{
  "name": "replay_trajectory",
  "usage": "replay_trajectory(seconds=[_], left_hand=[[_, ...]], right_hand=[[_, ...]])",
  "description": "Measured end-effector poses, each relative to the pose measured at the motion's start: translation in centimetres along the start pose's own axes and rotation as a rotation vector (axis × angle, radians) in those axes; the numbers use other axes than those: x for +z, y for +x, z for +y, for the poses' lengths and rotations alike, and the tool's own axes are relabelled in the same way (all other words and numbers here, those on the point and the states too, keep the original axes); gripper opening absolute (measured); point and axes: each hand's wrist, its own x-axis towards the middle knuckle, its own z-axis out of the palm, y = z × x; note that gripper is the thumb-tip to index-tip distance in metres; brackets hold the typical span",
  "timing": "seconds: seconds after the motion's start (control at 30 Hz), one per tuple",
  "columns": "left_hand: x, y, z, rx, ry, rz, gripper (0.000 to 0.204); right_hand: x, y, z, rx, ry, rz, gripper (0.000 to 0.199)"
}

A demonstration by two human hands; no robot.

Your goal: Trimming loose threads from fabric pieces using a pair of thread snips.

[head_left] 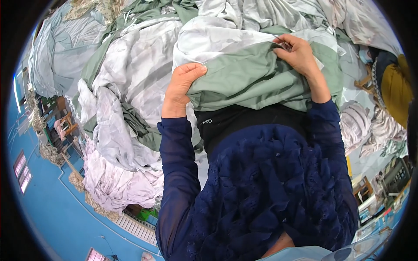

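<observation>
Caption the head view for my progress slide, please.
Left hand and right hand hold green cloth, with pale cloth heaped to its left.

One left hand [185,82], one right hand [298,54], that's two, with two navy sleeves [176,158] just below! Between the hands, one green-and-white cloth [237,80]! Underneath, one black waistband [257,119]! Out right of the right hand, one mustard cloth [395,87]! Down left of the left hand, one pale pink fabric heap [117,180]! Beyond both, grey-white fabrics [143,56], several, overlapping too much to count!
</observation>
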Motion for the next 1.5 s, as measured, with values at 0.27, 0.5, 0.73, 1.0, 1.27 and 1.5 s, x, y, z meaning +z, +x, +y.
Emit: replay_trajectory(seconds=[0.27,0.5,0.73,1.0,1.27,1.5], left_hand=[[2.8,-1.5,0.8,0.209,0.416,-0.08,0.013],[5.9,-3.9,4.6,0.374,0.33,-0.253,0.012],[4.1,-4.0,1.3,0.773,0.926,0.193,0.019],[1.8,-5.3,-2.0,0.875,0.685,0.5,0.025],[-2.3,-4.3,-2.4,0.194,-0.061,0.237,0.017],[-2.0,-2.9,-3.1,0.233,-0.1,0.28,0.016]], right_hand=[[2.8,-1.9,-9.4,-0.334,0.23,-0.051,0.057],[4.0,-3.3,-12.4,-0.214,0.253,-0.302,0.017],[-0.8,-5.3,-10.6,-0.113,0.293,-0.058,0.006],[-2.2,-7.5,-6.3,-0.025,0.483,0.108,0.007],[-1.5,-5.5,-2.7,0.124,0.595,0.134,0.008],[-1.2,-5.3,-2.0,0.139,0.572,0.145,0.007]])
